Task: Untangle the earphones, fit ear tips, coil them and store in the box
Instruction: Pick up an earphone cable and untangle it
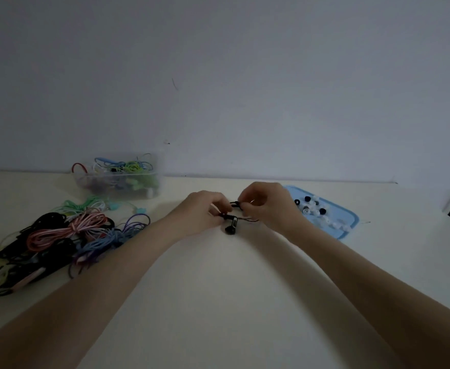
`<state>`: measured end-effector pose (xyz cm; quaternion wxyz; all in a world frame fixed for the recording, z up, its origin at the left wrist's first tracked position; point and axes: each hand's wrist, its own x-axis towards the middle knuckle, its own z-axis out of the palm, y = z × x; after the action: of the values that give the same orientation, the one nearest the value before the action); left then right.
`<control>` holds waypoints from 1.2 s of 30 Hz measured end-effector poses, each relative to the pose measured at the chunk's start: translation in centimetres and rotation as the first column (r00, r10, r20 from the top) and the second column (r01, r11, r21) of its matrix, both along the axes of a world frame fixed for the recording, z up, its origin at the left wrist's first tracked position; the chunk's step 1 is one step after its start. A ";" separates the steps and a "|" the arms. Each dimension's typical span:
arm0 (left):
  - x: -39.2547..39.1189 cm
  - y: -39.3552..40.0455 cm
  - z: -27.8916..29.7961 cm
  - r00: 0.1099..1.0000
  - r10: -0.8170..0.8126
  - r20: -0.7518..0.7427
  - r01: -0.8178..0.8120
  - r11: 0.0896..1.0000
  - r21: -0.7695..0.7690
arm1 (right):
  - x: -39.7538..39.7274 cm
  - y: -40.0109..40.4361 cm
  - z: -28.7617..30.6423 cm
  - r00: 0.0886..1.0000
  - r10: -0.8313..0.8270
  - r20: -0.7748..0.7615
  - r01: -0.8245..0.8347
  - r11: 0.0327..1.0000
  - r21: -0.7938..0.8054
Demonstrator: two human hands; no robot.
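Black earphones (231, 221): held between both hands just above the surface, mid-frame; one earbud hangs below the left hand, thin cable running toward the right.
Left hand (205, 209): grip closed, fingers curled and pinching the black cable near the earbud.
Right hand (265, 202): grip closed, fingertips pinching the other part of the same cable, just beside the left hand.
Blue tray (351, 218): flat on the surface right of the right hand, holding black and clear ear tips (313, 207).
Clear box (117, 179): far left against the wall, with coloured coiled earphones inside.
Tangled pile (66, 235): pink, black, purple, blue and green cables, left of the left forearm.
Surface (218, 288): pale, dimly lit.
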<state>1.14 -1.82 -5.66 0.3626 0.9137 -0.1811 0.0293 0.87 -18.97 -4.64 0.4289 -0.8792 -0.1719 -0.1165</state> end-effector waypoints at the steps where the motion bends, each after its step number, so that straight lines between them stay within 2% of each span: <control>1: 0.2 -0.1 -0.3 1.000 0.029 0.000 -0.029 0.996 -0.090 | 0.1 0.2 -0.4 0.998 0.019 -0.053 -0.016 0.998 0.061; 4: 0.5 -0.6 -0.9 0.994 0.111 0.001 -0.105 0.945 -0.311 | 0.4 0.1 -1.3 0.986 0.056 -0.155 -0.025 0.981 0.193; 6: 0.9 -0.9 -1.3 0.989 0.147 0.016 -0.129 0.911 -0.391 | 0.7 -0.2 -1.7 0.974 0.099 -0.204 -0.020 0.933 0.359; 8: 1.2 -1.2 -1.6 0.988 0.152 0.024 -0.127 0.894 -0.430 | 1.2 -0.6 -1.9 0.957 0.156 -0.245 -0.002 0.848 0.530; 10: 1.0 -1.4 -1.3 0.990 0.133 0.038 -0.099 0.875 -0.474 | 1.3 -0.8 -1.7 0.941 0.198 -0.275 0.024 0.771 0.636; 15: 0.6 -1.6 -1.4 0.992 0.104 0.065 -0.057 0.859 -0.509 | 1.2 -0.8 -1.8 0.921 0.273 -0.277 0.014 0.689 0.725; 19: -0.2 -1.8 -1.3 0.994 0.088 0.062 -0.043 0.849 -0.527 | 0.7 -0.9 -1.7 0.915 0.313 -0.254 -0.017 0.661 0.751; 28: -1.0 -1.9 -1.4 0.989 0.104 0.105 -0.040 0.872 -0.488 | -0.3 -0.5 -1.8 0.931 0.273 -0.242 -0.013 0.687 0.726; 36: -1.0 -2.0 -1.6 0.971 0.163 0.176 -0.065 0.885 -0.460 | -0.7 -0.3 -1.8 0.976 0.158 -0.152 -0.042 0.816 0.577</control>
<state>0.10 -3.80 -7.22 0.5413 0.8053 -0.1523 0.1878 0.20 -19.27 -6.40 0.6922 -0.7073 -0.1330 -0.0540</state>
